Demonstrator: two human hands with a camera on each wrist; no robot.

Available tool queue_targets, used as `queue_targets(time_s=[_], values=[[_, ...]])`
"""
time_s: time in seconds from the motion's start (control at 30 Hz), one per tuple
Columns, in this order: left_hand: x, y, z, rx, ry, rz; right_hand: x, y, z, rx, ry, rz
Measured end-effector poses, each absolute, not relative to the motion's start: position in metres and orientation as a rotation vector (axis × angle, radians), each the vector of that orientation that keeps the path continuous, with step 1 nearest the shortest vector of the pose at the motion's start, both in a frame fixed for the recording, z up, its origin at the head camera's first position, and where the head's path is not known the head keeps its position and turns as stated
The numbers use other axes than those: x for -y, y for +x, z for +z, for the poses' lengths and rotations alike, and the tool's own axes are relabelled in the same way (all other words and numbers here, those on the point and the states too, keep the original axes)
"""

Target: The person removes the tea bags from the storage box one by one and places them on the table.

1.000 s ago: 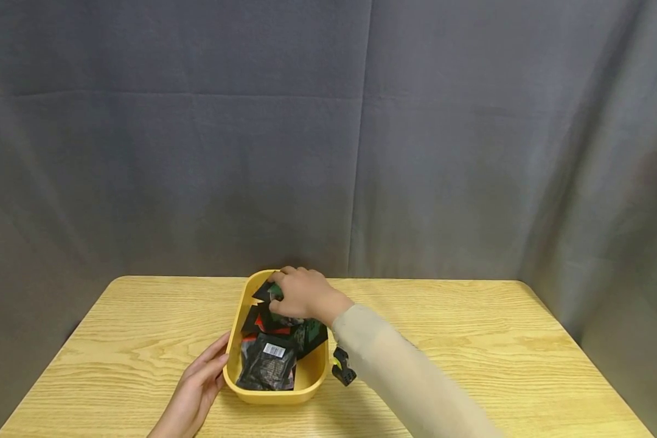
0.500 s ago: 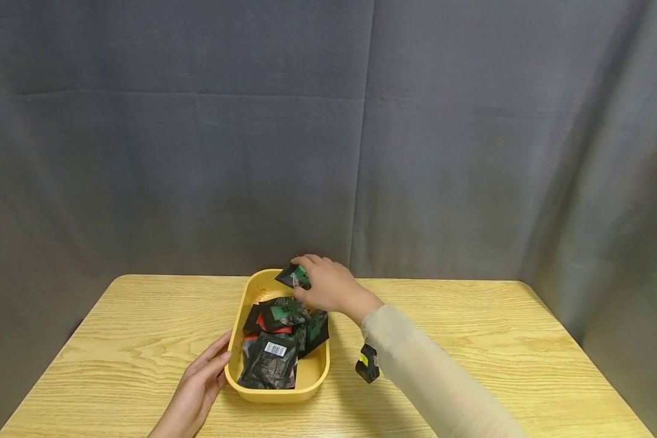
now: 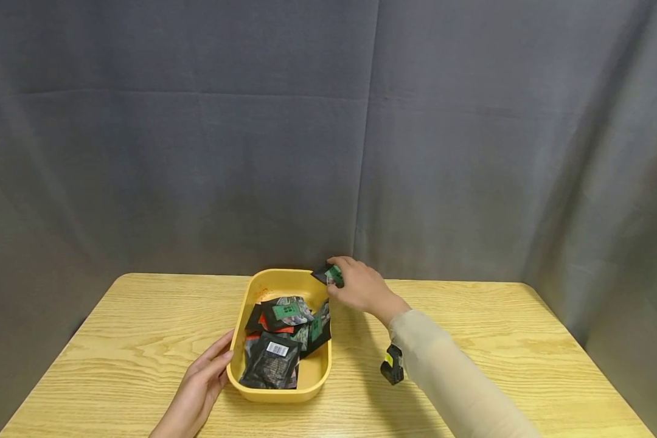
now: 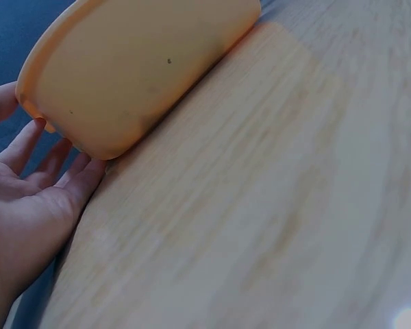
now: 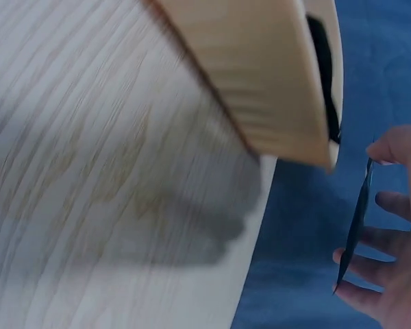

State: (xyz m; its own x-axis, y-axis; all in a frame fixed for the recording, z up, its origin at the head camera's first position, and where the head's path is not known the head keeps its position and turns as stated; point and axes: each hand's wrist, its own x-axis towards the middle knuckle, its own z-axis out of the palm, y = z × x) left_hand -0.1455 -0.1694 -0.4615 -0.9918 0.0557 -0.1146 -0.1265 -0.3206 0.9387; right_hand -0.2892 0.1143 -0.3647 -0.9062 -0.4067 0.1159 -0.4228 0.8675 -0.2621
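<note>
My right hand (image 3: 364, 289) grips a small black packet with a green label (image 3: 320, 274) by its edges, above the far right corner of a yellow plastic bin (image 3: 279, 396). In the right wrist view this packet (image 5: 356, 223) appears edge-on between thumb and fingers, apart from the bin wall (image 5: 260, 89). My left hand (image 3: 199, 384) rests against the bin's near left side, its fingers nearly straight. The left wrist view has those fingertips (image 4: 89, 171) touching the bin's outer wall (image 4: 144, 68). Several more packets (image 3: 271, 362) lie overlapping inside, one showing a white barcode label.
The bin stands on a light wood-grain table (image 3: 498, 347). Behind the table's far edge hangs a grey curtain (image 3: 252, 152). A black wrist device (image 3: 392, 365) sits below the right sleeve (image 3: 454, 377).
My right hand has lifted the packet from the bin's far end and moved right with it, to over the right rim. The left hand stays by the bin.
</note>
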Motion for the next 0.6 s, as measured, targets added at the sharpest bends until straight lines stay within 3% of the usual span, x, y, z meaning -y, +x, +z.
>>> queue_targets(time_s=[0.6], values=[[0.167, -0.143, -0.462, -1.762, -0.134, 2.463, -0.152, -0.296, -0.393, 3.022, 0.506, 0.34]])
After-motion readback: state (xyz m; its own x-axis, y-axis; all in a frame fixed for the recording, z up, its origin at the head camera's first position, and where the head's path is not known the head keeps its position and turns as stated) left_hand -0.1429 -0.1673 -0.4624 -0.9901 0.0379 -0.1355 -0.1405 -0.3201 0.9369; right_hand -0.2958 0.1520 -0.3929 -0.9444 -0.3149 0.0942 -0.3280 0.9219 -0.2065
